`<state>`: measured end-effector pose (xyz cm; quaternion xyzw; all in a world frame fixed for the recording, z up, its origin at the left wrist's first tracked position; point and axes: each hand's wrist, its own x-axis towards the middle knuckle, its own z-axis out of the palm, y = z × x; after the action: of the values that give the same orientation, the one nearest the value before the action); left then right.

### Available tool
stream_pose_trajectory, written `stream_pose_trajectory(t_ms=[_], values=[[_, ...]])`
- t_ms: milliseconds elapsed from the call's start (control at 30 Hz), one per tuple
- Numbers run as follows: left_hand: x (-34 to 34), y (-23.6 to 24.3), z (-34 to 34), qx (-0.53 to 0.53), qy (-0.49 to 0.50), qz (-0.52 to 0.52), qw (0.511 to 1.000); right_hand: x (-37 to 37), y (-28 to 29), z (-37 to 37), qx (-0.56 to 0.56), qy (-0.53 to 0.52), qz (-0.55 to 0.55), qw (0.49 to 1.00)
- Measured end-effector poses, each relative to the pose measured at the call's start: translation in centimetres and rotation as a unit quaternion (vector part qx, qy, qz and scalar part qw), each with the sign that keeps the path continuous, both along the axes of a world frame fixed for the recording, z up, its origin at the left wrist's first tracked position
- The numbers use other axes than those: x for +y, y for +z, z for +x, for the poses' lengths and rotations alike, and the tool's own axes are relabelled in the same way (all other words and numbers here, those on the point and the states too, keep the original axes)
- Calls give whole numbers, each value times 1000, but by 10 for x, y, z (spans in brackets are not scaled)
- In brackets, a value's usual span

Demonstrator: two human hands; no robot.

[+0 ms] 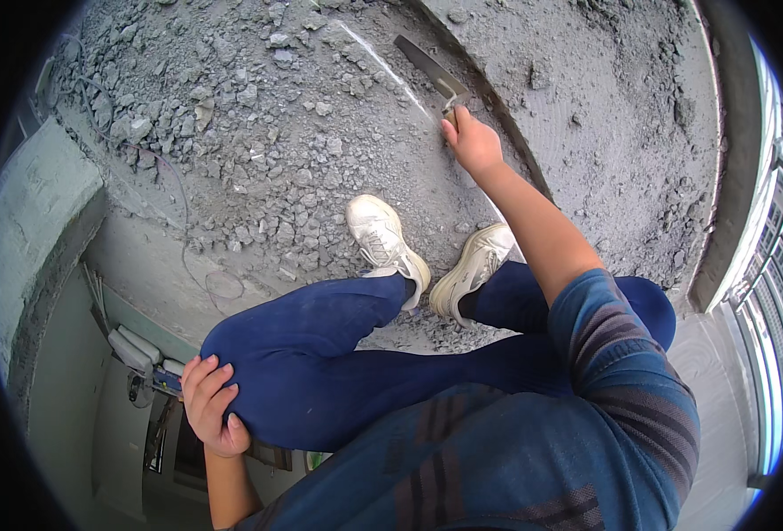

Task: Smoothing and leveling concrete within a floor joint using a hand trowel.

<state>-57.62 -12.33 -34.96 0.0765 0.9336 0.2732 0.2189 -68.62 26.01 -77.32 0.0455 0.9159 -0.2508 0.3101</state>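
Two hands, two jobs: the right hand is closed around the handle of a pointing trowel, while the left hand, holding nothing, lies with its fingers spread over the bent knee of the navy trousers. The trowel is out ahead of the person's feet, its blade angled away toward the upper left, between a straight white line and a dark curved edge in the grey ground. From where I stand I can't tell whether the blade is touching the surface or hangs just above it.

For neat work here, I'd keep the wrist loose, the blade low and nearly flat, and draw it in short strokes along that edge without digging its tip in. The hand on the knee seems a sensible brace for such a reach.

Below the trowel, a pair of dusty white sneakers stands well within the rubble's reach; I'd mind the loose footing. Broken grey rubble spreads to the left, with a thin wire curling over it, and beyond stands a thick concrete ledge. Right of the curved edge runs a smoother grey layer, strewn with crumbs.
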Motion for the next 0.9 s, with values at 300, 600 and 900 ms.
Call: stream_pose_trajectory(t_ms=[300,600,900], values=[[6,-1,-3,-4,-12,-3,1000,-24,-12,-86,117,27,19,993],[8,0,-3,-6,3,0,1000,10,1,-19,60,112,-19,992],[8,-2,-2,0,9,1,1000,-33,-2,-42,22,62,-14,998]])
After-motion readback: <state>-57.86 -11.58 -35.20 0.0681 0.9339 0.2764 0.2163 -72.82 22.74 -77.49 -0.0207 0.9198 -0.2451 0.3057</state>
